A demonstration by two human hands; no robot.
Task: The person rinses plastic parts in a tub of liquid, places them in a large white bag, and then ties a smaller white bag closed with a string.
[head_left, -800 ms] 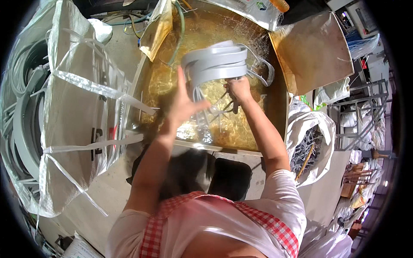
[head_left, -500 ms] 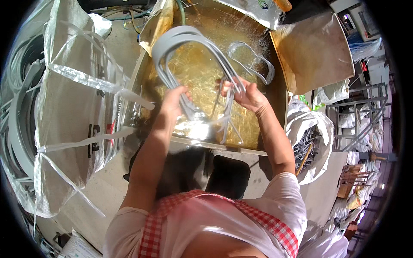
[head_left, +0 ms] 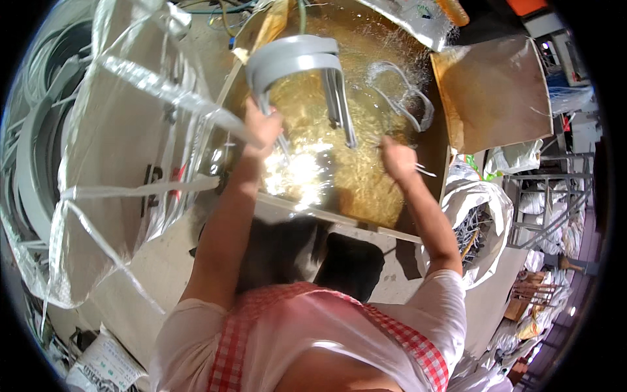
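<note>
My left hand [head_left: 262, 127] grips a bundle of bent grey plastic strips [head_left: 294, 55] near one end. The bundle arches over a tank [head_left: 353, 224] of yellowish water, its other ends hanging free. To the right of those ends, my right hand [head_left: 398, 159] is closed in a fist, apart from the bundle. A thin pale strip piece [head_left: 426, 170] sticks out beside the fist; the rest of what it holds is hidden. Another grey strip loop [head_left: 426, 112] lies in the water at the tank's far right.
A large woven bag [head_left: 124, 137] with hanging straps stands at left, its straps reaching over the tank's edge; coiled grey strips [head_left: 32, 163] lie beyond it. A white sack [head_left: 493, 199] of grey scraps [head_left: 471, 228] stands at right. A brown board [head_left: 493, 91] flanks the tank.
My right hand has let go of the bundle and moved right and down, closed, with a thin strip piece. Thin strands no longer hang from the bundle's right end.
</note>
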